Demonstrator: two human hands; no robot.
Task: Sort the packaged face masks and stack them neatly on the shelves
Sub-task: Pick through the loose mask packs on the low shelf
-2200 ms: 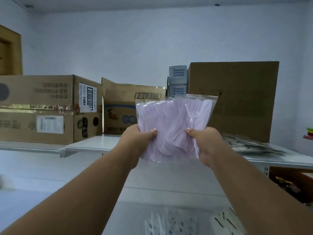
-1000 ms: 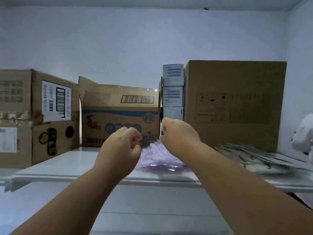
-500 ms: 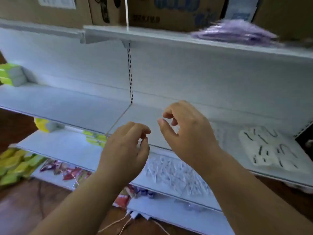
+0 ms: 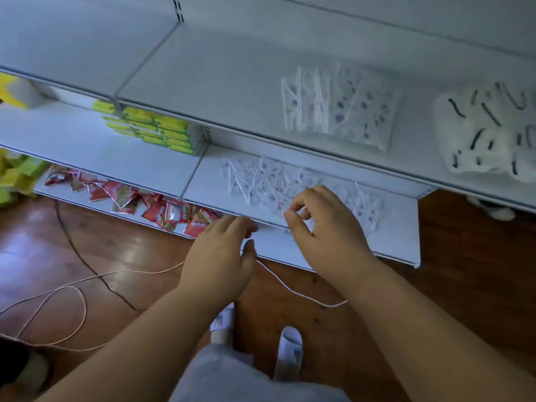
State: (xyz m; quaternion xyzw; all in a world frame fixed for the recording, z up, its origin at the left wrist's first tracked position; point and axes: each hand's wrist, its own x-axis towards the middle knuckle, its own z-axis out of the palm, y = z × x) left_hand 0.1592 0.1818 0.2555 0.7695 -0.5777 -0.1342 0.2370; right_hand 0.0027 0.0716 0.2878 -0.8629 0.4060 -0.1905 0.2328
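My left hand and my right hand hang empty with loosely curled fingers above the front edge of the lower white shelf. Loose clear packs of white patterned face masks lie scattered on that shelf, just beyond my right fingers. One shelf up, a stack of the same patterned mask packs lies flat, with a stack of white masks with dark marks to its right. The purple mask pack is out of view.
Yellow-green boxes are stacked on the middle shelf at left. Red snack sachets lie strewn on the bottom shelf. A thin pale cord loops over the wooden floor. My feet in white slippers stand below.
I set the purple mask pack on the top shelf and let it go. My view then dropped to the lower shelves, and both empty hands came down toward the scattered patterned packs.
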